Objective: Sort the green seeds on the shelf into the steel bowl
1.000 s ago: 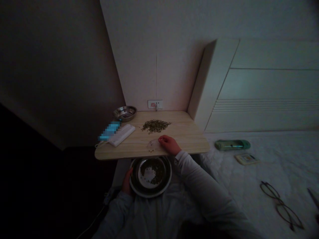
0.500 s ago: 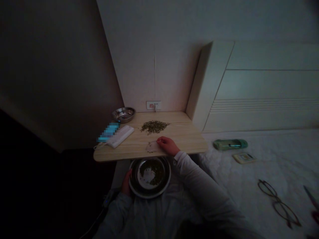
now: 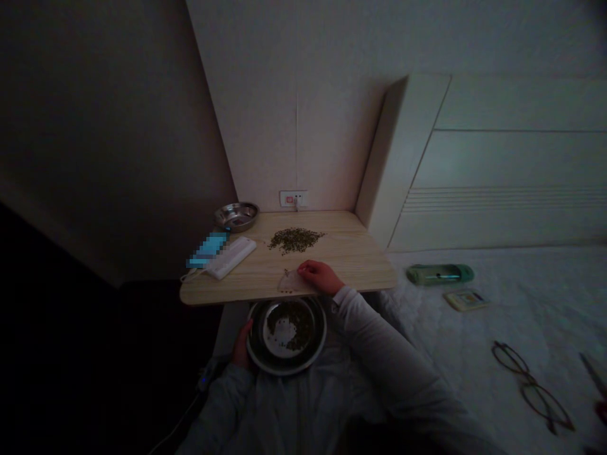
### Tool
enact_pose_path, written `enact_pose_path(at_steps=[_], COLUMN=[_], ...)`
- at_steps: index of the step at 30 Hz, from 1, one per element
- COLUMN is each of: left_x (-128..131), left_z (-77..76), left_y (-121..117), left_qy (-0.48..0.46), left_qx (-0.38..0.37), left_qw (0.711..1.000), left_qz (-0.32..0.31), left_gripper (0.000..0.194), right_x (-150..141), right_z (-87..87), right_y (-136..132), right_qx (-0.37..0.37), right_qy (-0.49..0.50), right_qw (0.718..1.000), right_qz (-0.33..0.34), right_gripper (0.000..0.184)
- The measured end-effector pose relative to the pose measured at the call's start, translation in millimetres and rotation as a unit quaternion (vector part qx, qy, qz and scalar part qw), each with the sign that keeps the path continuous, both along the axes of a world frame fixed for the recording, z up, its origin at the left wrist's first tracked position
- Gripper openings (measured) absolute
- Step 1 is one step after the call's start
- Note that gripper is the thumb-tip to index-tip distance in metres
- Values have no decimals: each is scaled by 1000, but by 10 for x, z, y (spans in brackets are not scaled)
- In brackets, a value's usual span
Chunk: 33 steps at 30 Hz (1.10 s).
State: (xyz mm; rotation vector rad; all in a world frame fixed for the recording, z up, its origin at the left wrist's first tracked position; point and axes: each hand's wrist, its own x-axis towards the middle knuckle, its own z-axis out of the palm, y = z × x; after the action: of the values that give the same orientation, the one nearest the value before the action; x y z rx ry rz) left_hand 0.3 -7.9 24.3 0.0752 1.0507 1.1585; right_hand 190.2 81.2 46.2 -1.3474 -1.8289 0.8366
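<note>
My left hand (image 3: pixel 242 346) grips the left rim of a round metal bowl (image 3: pixel 284 368) below the table's front edge. Small dark green beans or seeds (image 3: pixel 302 325) lie inside it, bunched toward the right, with a pale bottom showing. Over the front of the wooden table (image 3: pixel 353 256), my right hand (image 3: pixel 321 278) pinches a thin, clear plastic piece (image 3: pixel 289 282) against the tabletop. A few loose grains lie around that piece. Farther back spreads a pile of the same grains (image 3: pixel 294 240), apart from my fingers.
Left on the table are an empty-looking steel bowl (image 3: pixel 237 217), a blurred phone (image 3: pixel 207 248) and a white power strip (image 3: pixel 231 258). On the bed to the right lie a green bottle (image 3: pixel 440 274), a small card-like packet (image 3: pixel 465 300), eyeglasses (image 3: pixel 527 380) and scissors (image 3: pixel 595 376).
Hardly anything differs: the view shifts slightly, and a few grains by the plastic piece sit a little differently. Both hands keep their holds.
</note>
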Motion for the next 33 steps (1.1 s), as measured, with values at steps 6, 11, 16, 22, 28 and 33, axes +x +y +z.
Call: enact_pose_path(at_steps=[6, 11, 16, 22, 28, 33], left_x=[2, 2, 11, 16, 3, -9], left_z=[-14, -3, -9, 40, -19, -59], left_y=[7, -1, -3, -11, 6, 9], left_qy=[-27, -19, 3, 25, 3, -11], left_qx=[-12, 1, 12, 10, 6, 0], left_qw=[1000, 1000, 1000, 999, 1000, 1000], left_qz=[-6, 3, 13, 22, 9, 2], left_gripper=[30, 26, 26, 31, 28, 29], right_x=[3, 2, 3, 13, 8, 12], right_z=[-7, -11, -13, -13, -5, -22], right_y=[-5, -7, -6, -3, -5, 10], right_qx=[-5, -25, -34, -21, -28, -15], right_qy=[21, 27, 34, 26, 45, 35], right_qw=[1000, 999, 999, 999, 999, 999], right_qz=[10, 16, 23, 22, 6, -6], right_gripper=[24, 25, 25, 24, 26, 25])
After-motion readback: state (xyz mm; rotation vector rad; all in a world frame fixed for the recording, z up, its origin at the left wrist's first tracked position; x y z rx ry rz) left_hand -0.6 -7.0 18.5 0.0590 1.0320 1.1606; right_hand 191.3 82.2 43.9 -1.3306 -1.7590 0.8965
